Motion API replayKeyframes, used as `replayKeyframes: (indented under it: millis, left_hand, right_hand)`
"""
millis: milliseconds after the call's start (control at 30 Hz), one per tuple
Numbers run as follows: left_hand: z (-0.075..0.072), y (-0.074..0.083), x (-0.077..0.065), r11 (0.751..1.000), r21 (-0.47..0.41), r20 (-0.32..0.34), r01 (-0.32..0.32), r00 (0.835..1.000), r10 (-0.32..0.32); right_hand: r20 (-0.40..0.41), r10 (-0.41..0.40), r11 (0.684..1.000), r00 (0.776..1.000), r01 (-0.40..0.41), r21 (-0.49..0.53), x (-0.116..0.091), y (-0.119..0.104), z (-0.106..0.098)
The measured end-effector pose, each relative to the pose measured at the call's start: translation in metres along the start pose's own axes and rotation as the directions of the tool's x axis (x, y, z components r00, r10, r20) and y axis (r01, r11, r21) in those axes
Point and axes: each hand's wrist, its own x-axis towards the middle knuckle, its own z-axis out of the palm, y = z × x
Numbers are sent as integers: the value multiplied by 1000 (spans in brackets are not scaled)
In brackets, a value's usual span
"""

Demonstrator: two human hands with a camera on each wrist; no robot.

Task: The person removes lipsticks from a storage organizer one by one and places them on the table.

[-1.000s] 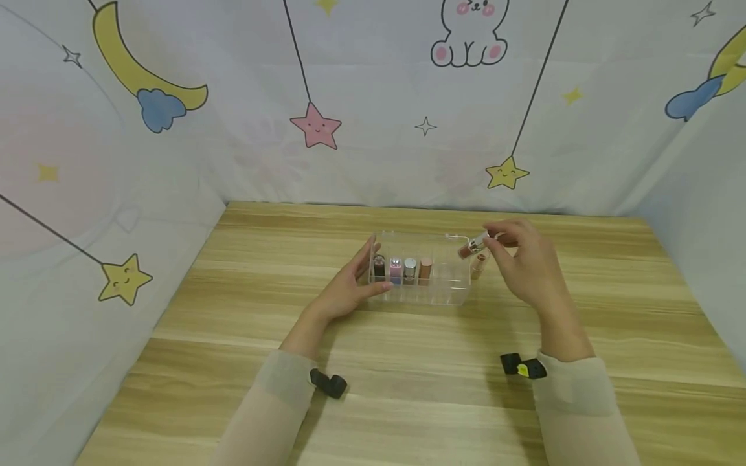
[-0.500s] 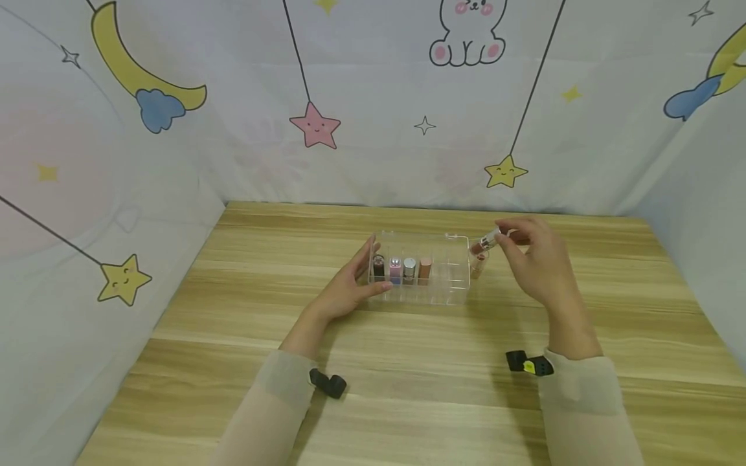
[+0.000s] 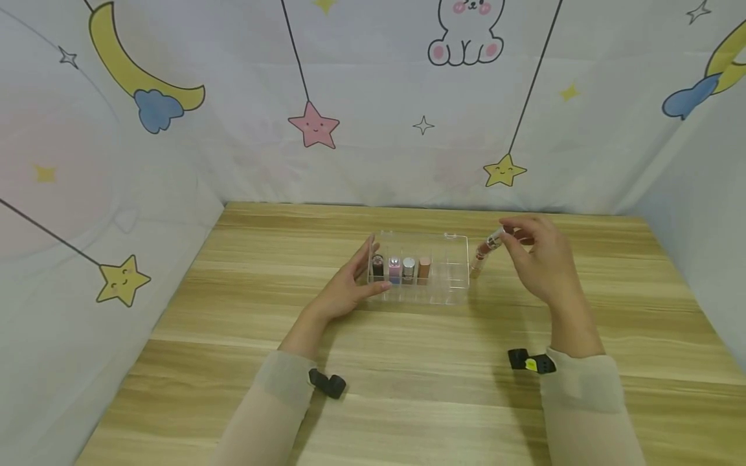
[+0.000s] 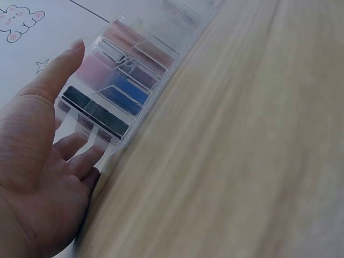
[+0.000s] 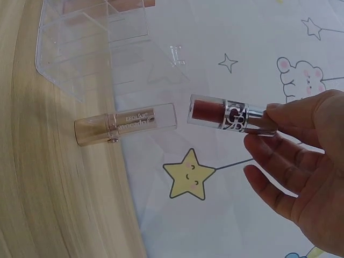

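Observation:
At its left end, a clear plastic organizer (image 3: 449, 291) is gripped by my left hand (image 3: 344, 291), thumb across the front and fingers round the side. Standing in its left slots are a black lipstick (image 4: 97, 112), a pink and blue lipstick (image 3: 395, 270), a silver-capped lipstick (image 3: 408, 269) and a brown lipstick (image 3: 424, 268). Between thumb and fingertips, my right hand (image 3: 539, 259) pinches the silver end of a red-brown lipstick (image 5: 215, 113), held tilted. Just below it, a gold lipstick with a clear cap (image 5: 126, 123) stands on the table beside the organizer's right end.
The wood-grain table (image 3: 431, 375) reaches back to a white cloth backdrop (image 3: 379, 168) printed with stars and moons. More of this cloth hangs at the left and right sides. Each wrist wears a black camera strap (image 3: 531, 361).
My right hand has moved right with the red-brown lipstick, from over the organizer's right end to above the gold lipstick. The left hand keeps its grip.

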Motion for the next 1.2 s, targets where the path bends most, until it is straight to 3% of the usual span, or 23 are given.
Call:
replayKeyframes:
  millis: [1200]
  left_hand:
    - [1,1,0,1000,-21,-5,8,1000,-8]
  right_hand:
    - [-20,37,999,999,-37,-28,-1,13,-8]
